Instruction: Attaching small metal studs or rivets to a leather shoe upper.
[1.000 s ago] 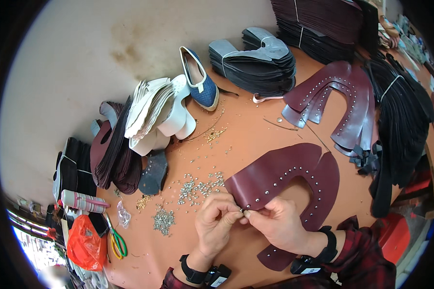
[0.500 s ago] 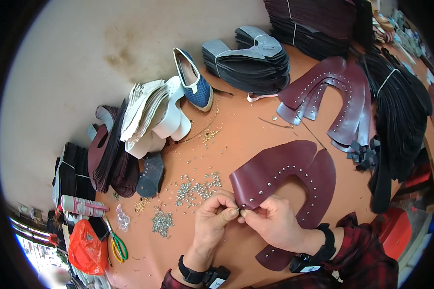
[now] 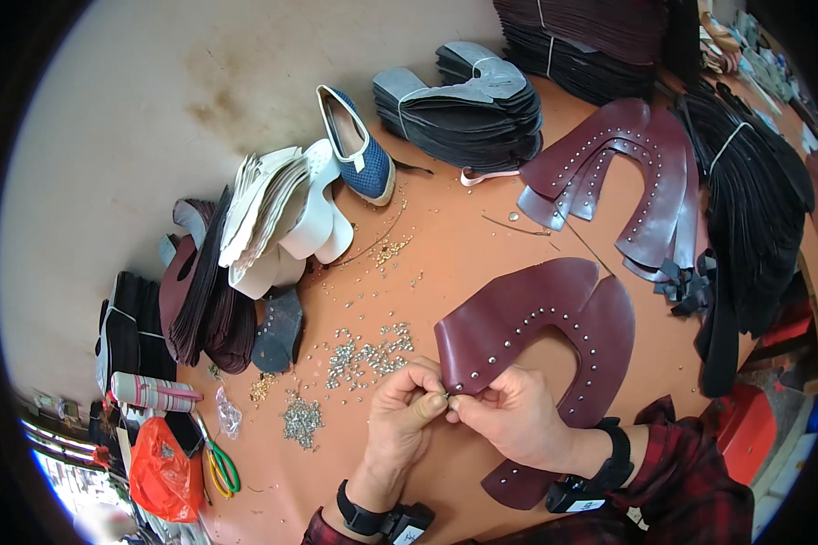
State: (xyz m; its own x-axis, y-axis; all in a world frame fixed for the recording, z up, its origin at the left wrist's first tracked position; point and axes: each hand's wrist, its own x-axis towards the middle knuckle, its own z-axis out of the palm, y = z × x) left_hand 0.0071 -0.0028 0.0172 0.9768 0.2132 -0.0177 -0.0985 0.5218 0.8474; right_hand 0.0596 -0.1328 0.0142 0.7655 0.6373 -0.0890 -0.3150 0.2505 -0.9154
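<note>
A curved burgundy leather piece (image 3: 491,313), shaped like a shoe upper with a row of silver studs along its inner edge, lies in front of me. At its lower left corner, my left hand (image 3: 405,416) is closed in a pinch with thumb and forefinger. From the other side my right hand (image 3: 516,416) pinches at the same corner, and its fingertips meet the left ones. Whatever small part sits between the fingertips is mostly hidden. Loose silver studs (image 3: 359,357) lie scattered left of the hands, with a denser heap of silver pieces (image 3: 301,423) nearer me.
Finished-looking studded burgundy pieces (image 3: 641,173) overlap at the right, beside bundled black pieces (image 3: 745,182). A blue shoe (image 3: 359,150), white cutouts (image 3: 277,209) and dark stacks line the back left. Green-and-orange-handled pliers (image 3: 218,463) and a red plastic bag (image 3: 162,472) lie at left.
The view has shifted slightly, so the table things sit a little higher and further left. Both hands stay pinched at the leather's corner, with only a small shift of the leather.
</note>
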